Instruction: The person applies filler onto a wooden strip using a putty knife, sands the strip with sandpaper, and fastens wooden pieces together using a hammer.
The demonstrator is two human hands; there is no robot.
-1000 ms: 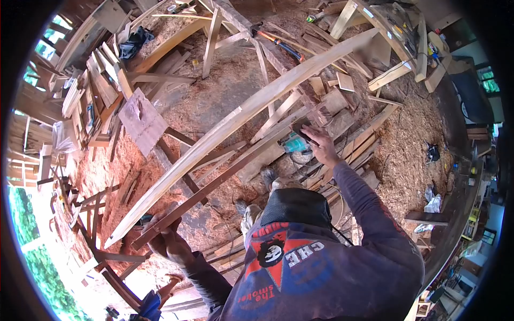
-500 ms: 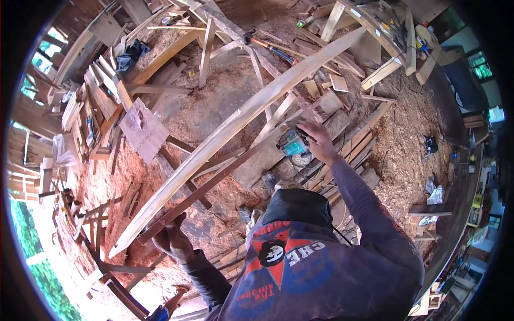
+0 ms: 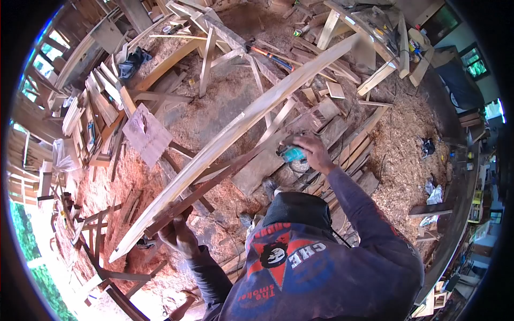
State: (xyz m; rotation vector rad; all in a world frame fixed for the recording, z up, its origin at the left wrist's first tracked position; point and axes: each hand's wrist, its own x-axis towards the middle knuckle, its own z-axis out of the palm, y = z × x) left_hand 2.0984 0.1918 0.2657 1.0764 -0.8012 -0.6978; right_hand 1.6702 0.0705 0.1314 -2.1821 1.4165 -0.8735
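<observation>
A long, dark brown board (image 3: 214, 184) runs diagonally in front of me, alongside a longer pale beam (image 3: 235, 120). My left hand (image 3: 179, 234) is closed around the board's near end, close to the beam's lower tip. At the far end, my right hand (image 3: 315, 151) curls its fingers over the board; the exact grip is partly hidden. Just under that hand shows a teal power tool (image 3: 293, 154), partly covered by it. The tool's kind is unclear.
Wood shavings cover the floor. A thin square panel (image 3: 145, 134) lies left of the beam. Stacked timber (image 3: 99, 101) fills the upper left. Orange-and-black long-handled cutters (image 3: 273, 57) lie beyond the beam. A workbench (image 3: 455, 230) runs along the right.
The board's near end has shifted up and right with my left hand, now overlapping the beam's edge. My right hand sits lower in view, covering more of the teal tool.
</observation>
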